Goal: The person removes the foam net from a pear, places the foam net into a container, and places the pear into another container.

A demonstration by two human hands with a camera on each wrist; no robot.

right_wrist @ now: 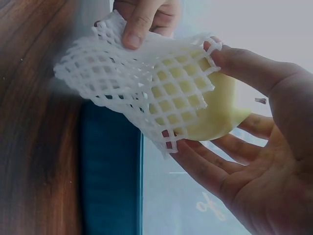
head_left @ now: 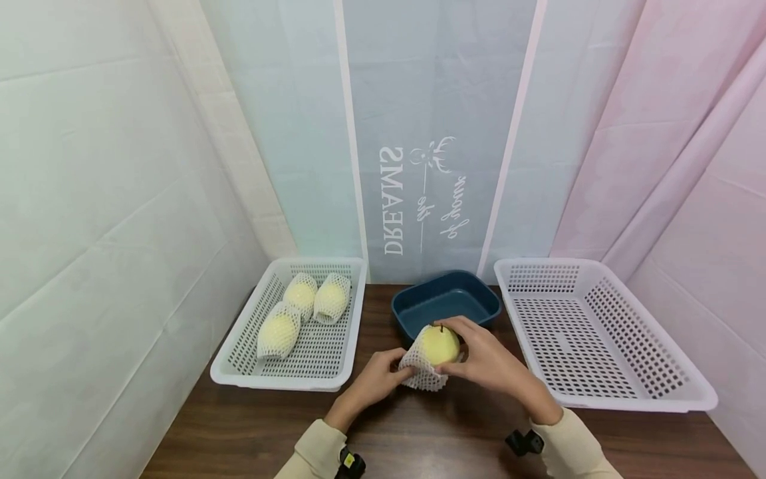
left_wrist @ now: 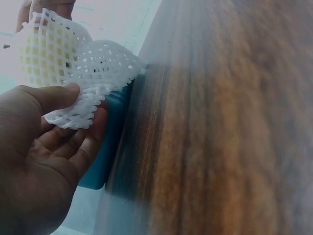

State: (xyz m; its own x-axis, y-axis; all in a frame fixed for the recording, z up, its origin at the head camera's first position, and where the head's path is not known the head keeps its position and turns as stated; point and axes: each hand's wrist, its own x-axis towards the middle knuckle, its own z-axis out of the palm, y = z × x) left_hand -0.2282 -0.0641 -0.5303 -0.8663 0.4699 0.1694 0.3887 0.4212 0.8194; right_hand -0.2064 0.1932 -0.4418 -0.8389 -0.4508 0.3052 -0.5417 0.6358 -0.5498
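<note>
1. At the dial's centre, in the head view: a yellow pear (head_left: 441, 344), held up between both hands, stem towards 12 o'clock.
2. On its 7 o'clock side: covered by a white foam net (head_left: 423, 374); left bare around the stem.
3. At 8 o'clock, with the left hand (head_left: 378, 376): pinching the net's loose end, thumb on top, fingers curled beneath.
4. Towards 4 o'clock, with the right hand (head_left: 487, 359): holding the pear between thumb and slightly spread fingers, fingertips at the net's open edge.
5. At 12 o'clock, just beyond: a dark blue basin (head_left: 445, 305) on a brown table (head_left: 407, 432).
6. At 9 o'clock: a white basket (head_left: 275, 382) with three net-wrapped pears (head_left: 279, 331).
7. At 3 o'clock: another white basket (head_left: 568, 346).
</note>
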